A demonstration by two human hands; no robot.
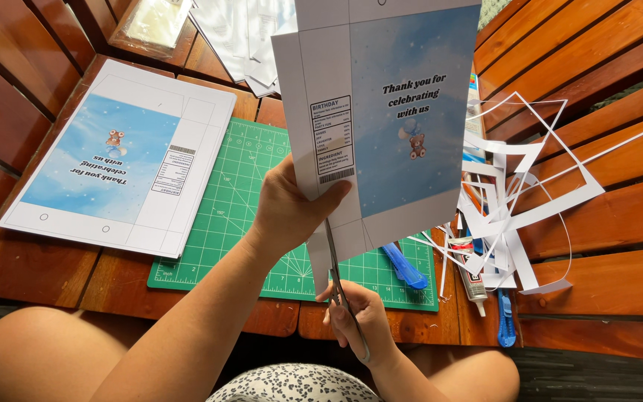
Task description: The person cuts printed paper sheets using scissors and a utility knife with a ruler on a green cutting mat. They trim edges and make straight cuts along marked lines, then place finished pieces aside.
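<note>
My hands split the work: my left hand (286, 212) pinches the lower edge of the printed blue-and-white sheet (381, 112) held upright above the green cutting mat (247, 216), while my right hand (362, 316), directly below, grips scissors (336, 268) pointing up into that edge.

Printed sheet (124, 160) left of cutting mat (247, 201); paper scraps (515, 186) right; glue tube (472, 277), knife (403, 266) between.

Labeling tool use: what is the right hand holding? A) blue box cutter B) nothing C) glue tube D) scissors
D: the right hand grips scissors whose blades point up into the printed sheet that the left hand holds up.
</note>
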